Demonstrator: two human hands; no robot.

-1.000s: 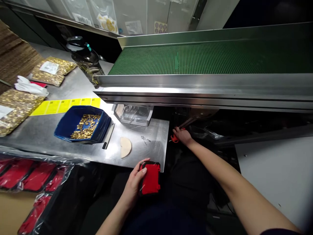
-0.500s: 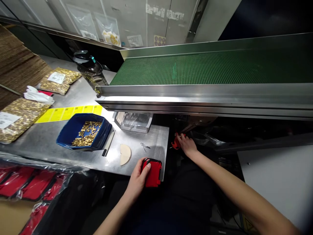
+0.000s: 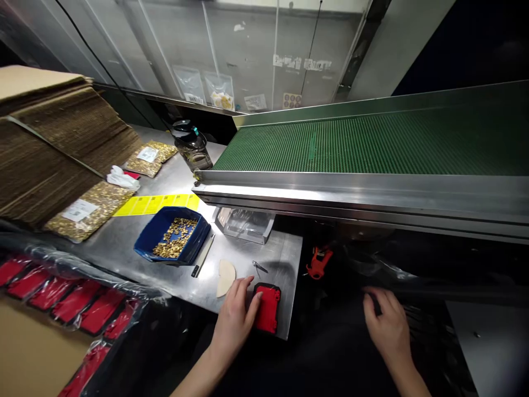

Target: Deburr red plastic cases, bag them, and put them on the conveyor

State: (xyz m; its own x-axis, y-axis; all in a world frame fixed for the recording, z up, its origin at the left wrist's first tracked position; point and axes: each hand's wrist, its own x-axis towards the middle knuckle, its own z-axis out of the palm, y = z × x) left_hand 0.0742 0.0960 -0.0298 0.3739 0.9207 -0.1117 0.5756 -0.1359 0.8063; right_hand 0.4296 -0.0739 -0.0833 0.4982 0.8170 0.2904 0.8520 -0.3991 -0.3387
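Observation:
My left hand point(image 3: 235, 317) is open beside a flat red case with a black edge point(image 3: 268, 309), which lies at the table corner. The thumb tip is at the case's left side; whether it touches I cannot tell. My right hand point(image 3: 387, 325) is open with curved fingers, over dark cloth, holding nothing visible. Between the hands and farther off is a red tool with a metal tip point(image 3: 318, 263), in the dark gap right of the table. Near the left hand lie a pale notched disc point(image 3: 226, 278) and a small nail clipper point(image 3: 260, 268).
On the metal table point(image 3: 182, 284) are a blue bin point(image 3: 144, 242) of small brass pieces, a cutter knife point(image 3: 203, 256), a clear tray point(image 3: 243, 223), yellow labels point(image 3: 157, 204) and a dark bottle point(image 3: 192, 146). A green conveyor point(image 3: 330, 146) overhangs. Red cases point(image 3: 74, 300) fill a lined carton at left.
My right hand has let go of the red tool and moved right and nearer. My left hand has loosened from the red case, now on the table. The view has shifted.

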